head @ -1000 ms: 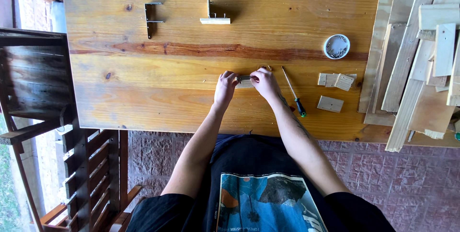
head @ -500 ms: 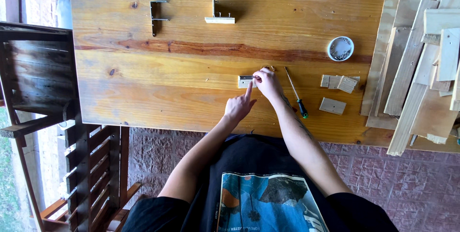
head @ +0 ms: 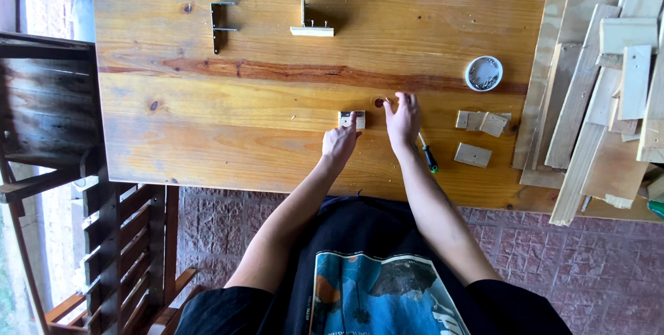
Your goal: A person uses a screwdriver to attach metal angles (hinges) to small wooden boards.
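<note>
On the wooden table [head: 207, 100] my left hand [head: 340, 142] presses its index finger on a small pale wooden block [head: 351, 118]. Just right of the block, my right hand [head: 402, 119] rests with fingers spread on the tabletop, fingertips beside a dark knot; whether it pinches something small I cannot tell. A screwdriver with a black and green handle [head: 429, 156] lies beside my right wrist.
A metal bracket [head: 221, 25] and a small block with an upright bracket [head: 311, 27] sit at the far side. A round tin of screws [head: 483, 73] and several small wood pieces [head: 481, 124] lie right. Wooden planks [head: 609, 100] are stacked right; a dark chair [head: 41, 106] stands left.
My right hand has moved off the small block to its right. My left hand drew back from the block, then reached forward and put one finger on it.
</note>
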